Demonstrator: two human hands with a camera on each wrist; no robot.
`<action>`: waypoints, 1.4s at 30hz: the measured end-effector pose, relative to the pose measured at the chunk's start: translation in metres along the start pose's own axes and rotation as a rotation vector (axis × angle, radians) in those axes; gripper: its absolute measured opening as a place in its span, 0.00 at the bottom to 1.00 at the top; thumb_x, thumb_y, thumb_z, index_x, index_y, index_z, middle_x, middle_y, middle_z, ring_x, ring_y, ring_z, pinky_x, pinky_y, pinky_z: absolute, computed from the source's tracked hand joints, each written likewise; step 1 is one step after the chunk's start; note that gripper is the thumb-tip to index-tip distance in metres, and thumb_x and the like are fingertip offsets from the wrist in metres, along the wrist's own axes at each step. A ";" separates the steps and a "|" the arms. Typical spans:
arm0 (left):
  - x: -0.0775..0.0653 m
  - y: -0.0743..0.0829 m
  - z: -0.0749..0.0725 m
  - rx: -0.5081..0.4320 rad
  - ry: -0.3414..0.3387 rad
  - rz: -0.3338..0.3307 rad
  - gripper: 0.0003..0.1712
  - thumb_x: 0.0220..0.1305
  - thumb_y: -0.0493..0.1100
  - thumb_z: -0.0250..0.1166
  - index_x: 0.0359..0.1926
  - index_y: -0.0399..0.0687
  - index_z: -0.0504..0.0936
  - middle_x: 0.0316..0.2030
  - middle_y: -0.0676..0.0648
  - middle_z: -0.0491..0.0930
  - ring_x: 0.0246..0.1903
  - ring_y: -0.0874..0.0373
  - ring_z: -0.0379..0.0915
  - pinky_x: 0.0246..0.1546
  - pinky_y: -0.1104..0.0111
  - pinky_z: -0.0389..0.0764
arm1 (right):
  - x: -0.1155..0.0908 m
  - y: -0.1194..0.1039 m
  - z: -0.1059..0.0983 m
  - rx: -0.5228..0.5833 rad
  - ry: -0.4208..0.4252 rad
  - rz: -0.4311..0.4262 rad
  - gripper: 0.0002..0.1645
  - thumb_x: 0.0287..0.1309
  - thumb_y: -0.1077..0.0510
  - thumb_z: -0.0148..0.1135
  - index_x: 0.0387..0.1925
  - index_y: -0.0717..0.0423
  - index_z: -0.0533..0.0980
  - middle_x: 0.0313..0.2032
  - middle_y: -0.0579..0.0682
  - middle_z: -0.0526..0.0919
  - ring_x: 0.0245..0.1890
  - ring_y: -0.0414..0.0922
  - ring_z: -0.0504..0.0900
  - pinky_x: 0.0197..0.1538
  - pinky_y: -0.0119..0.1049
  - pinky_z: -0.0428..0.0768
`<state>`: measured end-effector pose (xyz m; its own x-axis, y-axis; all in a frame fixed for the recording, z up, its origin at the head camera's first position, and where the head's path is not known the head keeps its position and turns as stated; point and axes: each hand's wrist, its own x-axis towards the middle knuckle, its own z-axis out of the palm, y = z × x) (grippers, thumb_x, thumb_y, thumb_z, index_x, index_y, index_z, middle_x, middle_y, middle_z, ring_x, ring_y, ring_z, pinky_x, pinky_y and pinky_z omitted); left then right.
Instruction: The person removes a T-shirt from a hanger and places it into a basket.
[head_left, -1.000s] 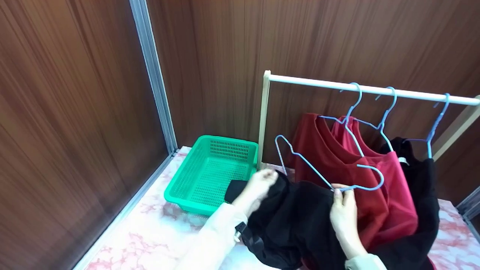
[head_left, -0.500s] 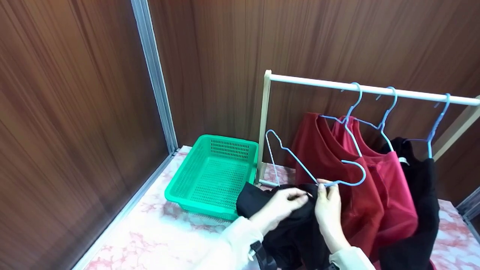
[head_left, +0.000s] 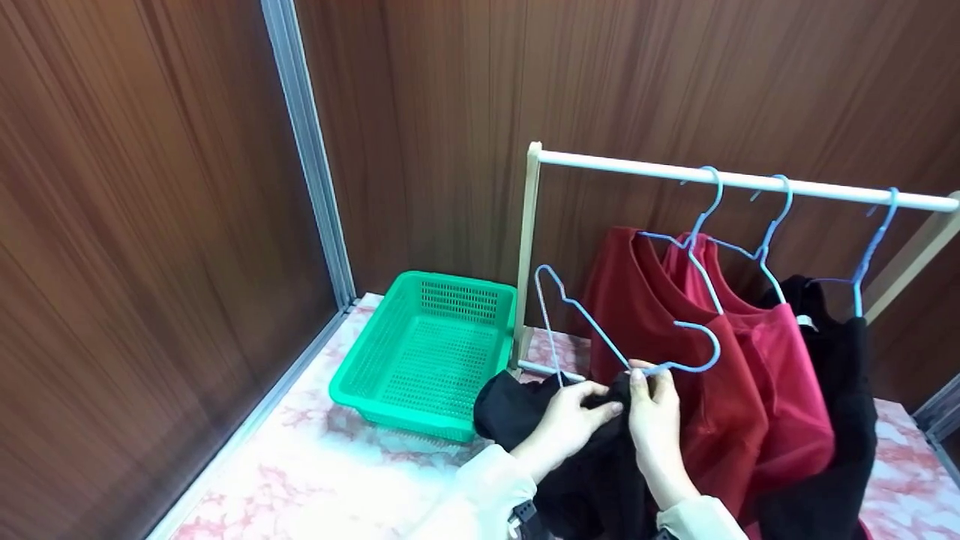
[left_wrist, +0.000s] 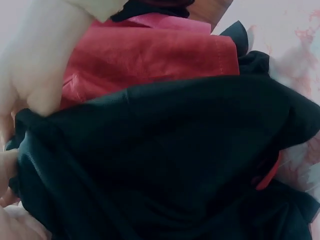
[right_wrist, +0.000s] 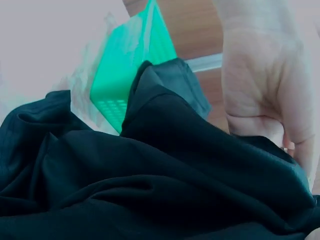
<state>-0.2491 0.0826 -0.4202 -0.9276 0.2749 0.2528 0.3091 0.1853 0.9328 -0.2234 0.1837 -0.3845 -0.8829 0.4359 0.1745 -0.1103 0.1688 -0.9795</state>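
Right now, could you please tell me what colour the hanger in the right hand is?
The hanger is light blue; it shows best in the head view.

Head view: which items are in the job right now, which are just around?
In hand: loose black garment, pinched by the left hand; unhung blue hanger, held by the right hand.

Around, apparently not in use: green basket; rack; hung red garment, pink garment, dark garment.

A thin light-blue hanger (head_left: 598, 334) is slanting, its hook (head_left: 718, 349) pointing right; a crumpled black cloth garment (head_left: 592, 480) is bunching nearer.
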 end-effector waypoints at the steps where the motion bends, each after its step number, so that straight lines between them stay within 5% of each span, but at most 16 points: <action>1: 0.000 -0.001 -0.001 0.009 0.007 0.002 0.14 0.57 0.42 0.66 0.41 0.38 0.83 0.41 0.45 0.85 0.41 0.66 0.76 0.42 0.78 0.73 | 0.000 0.000 -0.001 0.003 -0.015 0.004 0.16 0.68 0.64 0.45 0.53 0.69 0.67 0.41 0.47 0.80 0.41 0.26 0.71 0.48 0.21 0.66; 5: 0.000 -0.004 -0.007 0.018 0.013 0.004 0.13 0.59 0.44 0.65 0.40 0.38 0.83 0.40 0.45 0.84 0.41 0.65 0.75 0.43 0.77 0.73 | 0.002 -0.001 -0.009 -0.018 -0.080 0.018 0.16 0.66 0.61 0.51 0.50 0.67 0.69 0.31 0.34 0.80 0.34 0.23 0.74 0.42 0.18 0.70; 14: -0.001 -0.004 -0.012 0.105 -0.007 0.046 0.13 0.60 0.46 0.64 0.39 0.41 0.83 0.39 0.46 0.85 0.42 0.65 0.76 0.44 0.77 0.72 | 0.005 -0.009 -0.021 -0.363 -0.080 -0.035 0.16 0.60 0.51 0.60 0.43 0.57 0.82 0.40 0.48 0.87 0.30 0.19 0.73 0.39 0.17 0.71; 24: -0.007 -0.001 -0.008 0.226 -0.034 0.114 0.12 0.60 0.47 0.63 0.39 0.44 0.82 0.40 0.47 0.85 0.42 0.63 0.78 0.44 0.77 0.74 | 0.007 -0.011 -0.019 -0.484 0.031 -0.137 0.11 0.60 0.55 0.58 0.36 0.56 0.82 0.35 0.55 0.86 0.27 0.20 0.71 0.39 0.25 0.69; 29: -0.012 -0.001 -0.008 0.292 -0.052 0.169 0.11 0.61 0.45 0.62 0.40 0.42 0.82 0.40 0.46 0.84 0.44 0.60 0.79 0.45 0.75 0.75 | 0.010 -0.014 -0.016 -0.496 0.044 -0.142 0.11 0.61 0.53 0.56 0.35 0.56 0.81 0.33 0.53 0.87 0.29 0.28 0.76 0.39 0.29 0.69; 37: -0.024 -0.002 -0.007 0.379 -0.120 0.234 0.09 0.61 0.44 0.61 0.38 0.44 0.82 0.36 0.48 0.83 0.39 0.62 0.79 0.42 0.78 0.74 | 0.023 -0.023 -0.012 -0.471 0.055 -0.145 0.10 0.62 0.53 0.54 0.35 0.53 0.79 0.28 0.46 0.88 0.23 0.22 0.74 0.42 0.35 0.71; 42: -0.026 -0.004 -0.006 0.336 -0.144 0.222 0.05 0.60 0.40 0.61 0.35 0.45 0.81 0.33 0.48 0.81 0.34 0.67 0.74 0.38 0.81 0.71 | 0.032 -0.028 -0.005 -0.222 -0.018 -0.103 0.10 0.63 0.62 0.54 0.42 0.64 0.76 0.23 0.44 0.84 0.18 0.24 0.78 0.35 0.22 0.78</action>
<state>-0.2269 0.0687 -0.4286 -0.7994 0.4677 0.3772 0.5713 0.3972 0.7182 -0.2468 0.1975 -0.3514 -0.8802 0.3909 0.2690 -0.0992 0.4026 -0.9100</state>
